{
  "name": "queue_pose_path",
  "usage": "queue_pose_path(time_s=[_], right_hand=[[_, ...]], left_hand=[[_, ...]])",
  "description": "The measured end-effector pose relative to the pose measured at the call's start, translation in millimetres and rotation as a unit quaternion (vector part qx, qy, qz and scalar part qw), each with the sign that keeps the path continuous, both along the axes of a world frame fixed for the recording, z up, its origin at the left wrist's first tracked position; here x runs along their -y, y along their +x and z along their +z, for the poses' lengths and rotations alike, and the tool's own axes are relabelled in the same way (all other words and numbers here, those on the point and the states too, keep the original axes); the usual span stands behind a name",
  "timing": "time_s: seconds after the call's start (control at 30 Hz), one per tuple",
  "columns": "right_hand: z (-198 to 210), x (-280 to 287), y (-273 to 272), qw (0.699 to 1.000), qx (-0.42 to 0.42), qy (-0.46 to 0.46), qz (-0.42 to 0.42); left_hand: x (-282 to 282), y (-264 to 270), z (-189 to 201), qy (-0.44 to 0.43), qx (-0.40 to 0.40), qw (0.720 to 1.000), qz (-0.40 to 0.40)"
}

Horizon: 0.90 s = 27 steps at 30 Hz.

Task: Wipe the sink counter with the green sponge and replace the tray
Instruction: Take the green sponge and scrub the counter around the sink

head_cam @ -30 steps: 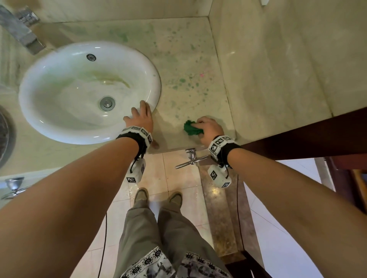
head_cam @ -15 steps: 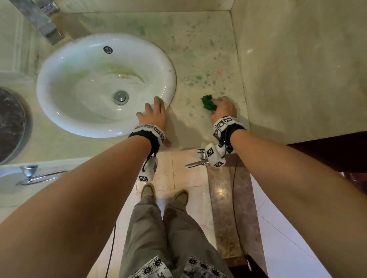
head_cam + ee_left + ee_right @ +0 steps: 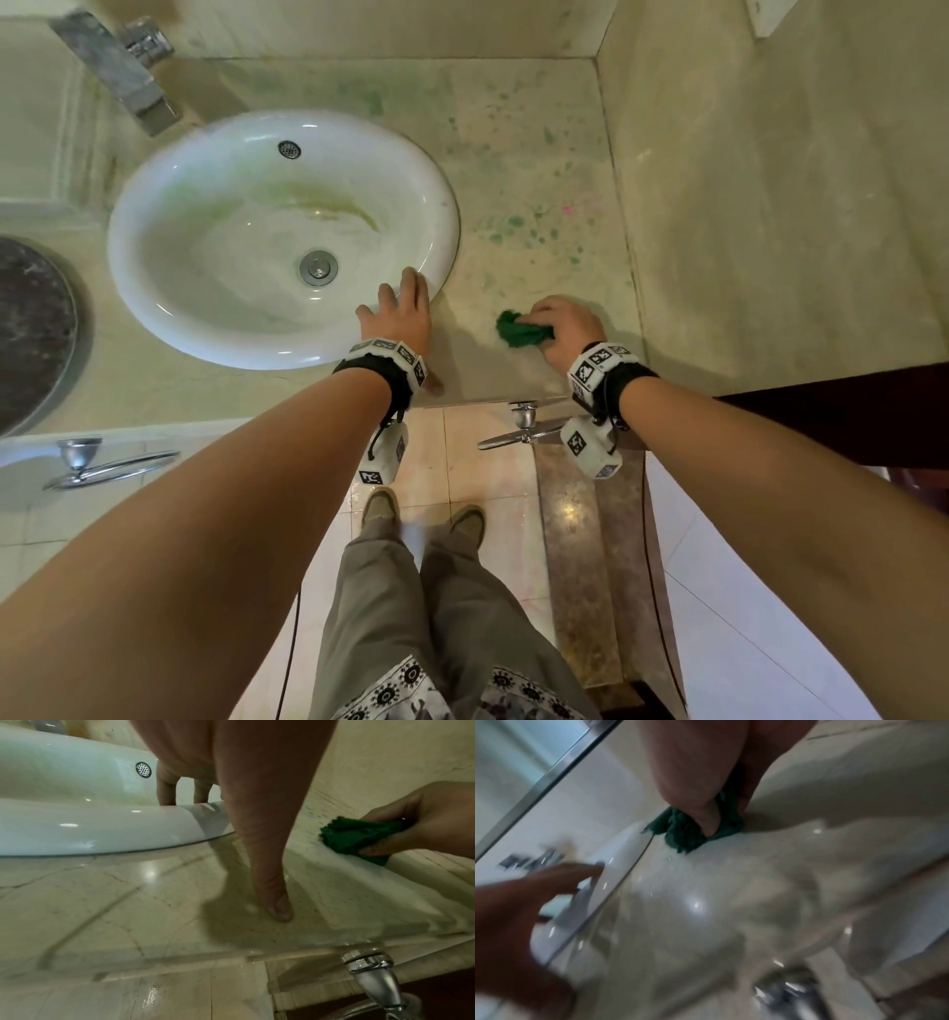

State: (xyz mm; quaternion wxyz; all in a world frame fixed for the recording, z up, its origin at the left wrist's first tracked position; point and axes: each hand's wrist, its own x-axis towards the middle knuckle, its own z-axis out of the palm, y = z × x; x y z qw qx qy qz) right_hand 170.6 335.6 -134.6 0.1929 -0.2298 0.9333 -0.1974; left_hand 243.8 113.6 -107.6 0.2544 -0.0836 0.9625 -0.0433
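Observation:
My right hand (image 3: 565,329) grips the crumpled green sponge (image 3: 521,331) and presses it on the beige stone counter (image 3: 539,154), near the counter's front edge, right of the basin. The sponge (image 3: 357,835) sticks out leftward past my fingers; in the blurred right wrist view my thumb lies over the sponge (image 3: 687,831). My left hand (image 3: 400,313) rests flat with straight fingers on the white basin's rim (image 3: 441,226), thumb (image 3: 272,898) on the counter. Green and pink spots mark the counter behind the sponge. No tray is in view.
A square metal tap (image 3: 118,72) stands behind the basin. A dark round mat or lid (image 3: 31,329) lies at the far left. The stone side wall (image 3: 770,205) closes the counter on the right. Chrome handles (image 3: 524,431) stick out below the counter's front edge.
My right hand with the sponge went away from me across the counter, then came back toward the front edge. The left hand stayed on the basin rim.

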Motion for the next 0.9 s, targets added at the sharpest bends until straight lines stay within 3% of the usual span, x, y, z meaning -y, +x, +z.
queue_pose_path(time_s=[0.13, 0.2, 0.3, 0.47, 0.7, 0.8, 0.9], right_hand=[[-1.6, 19.1, -23.0, 0.988, -0.037, 0.003, -0.148], [-0.5, 33.0, -35.2, 0.984, -0.024, 0.037, -0.172], [1.8, 47.2, -41.1, 0.988, -0.022, 0.044, -0.147], [-3.2, 50.3, -19.2, 0.998, -0.04, -0.008, -0.038], [-2.9, 26.6, 1.7, 0.995, 0.003, 0.019, 0.095], [-2.4, 18.4, -3.3, 0.998, 0.021, 0.01, 0.059], [-3.0, 22.0, -14.6, 0.999, 0.007, -0.01, -0.032]], left_hand=[[1.1, -0.2, -4.7, 0.002, -0.005, 1.0, 0.002], [1.9, -0.2, -6.1, 0.007, -0.006, 1.0, 0.002], [2.8, -0.7, -7.1, 0.019, -0.002, 1.0, 0.003], [2.0, -0.5, -4.9, 0.019, 0.0, 1.0, 0.008], [1.9, -1.1, -4.6, 0.015, 0.004, 1.0, 0.009], [2.0, -1.4, -2.7, 0.018, 0.004, 1.0, 0.005], [2.2, -0.9, -3.0, 0.023, 0.004, 1.0, 0.009]])
